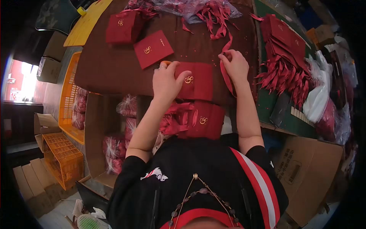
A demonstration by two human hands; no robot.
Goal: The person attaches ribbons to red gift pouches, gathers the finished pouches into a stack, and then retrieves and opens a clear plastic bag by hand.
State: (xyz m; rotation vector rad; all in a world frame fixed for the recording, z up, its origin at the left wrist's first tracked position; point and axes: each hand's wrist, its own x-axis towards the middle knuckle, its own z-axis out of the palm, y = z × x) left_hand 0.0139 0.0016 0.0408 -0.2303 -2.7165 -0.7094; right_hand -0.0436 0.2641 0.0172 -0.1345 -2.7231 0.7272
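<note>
My left hand (166,82) holds the left side of a red paper bag (202,82) with a gold logo, its thumb over the front face. Its other fingers curl at the bag's upper left edge, partly hidden. A small orange item (166,62) shows by these fingers; I cannot tell its kind. Right of the bag, my right hand (236,66) pinches a red ribbon (225,74) between thumb and forefinger. The ribbon runs up to a bundle of ribbons (215,17) and hangs below the hand. Against my body lies another red bag (207,119) with ribbons.
More red bags (152,49) lie on the brown cloth (103,72), with plastic wrap (183,9) behind. Ribboned bags (284,42) are piled on a green surface (288,124) at right. Orange crates (63,160), wrapped bundles (113,152) and a cardboard box (310,171) stand around.
</note>
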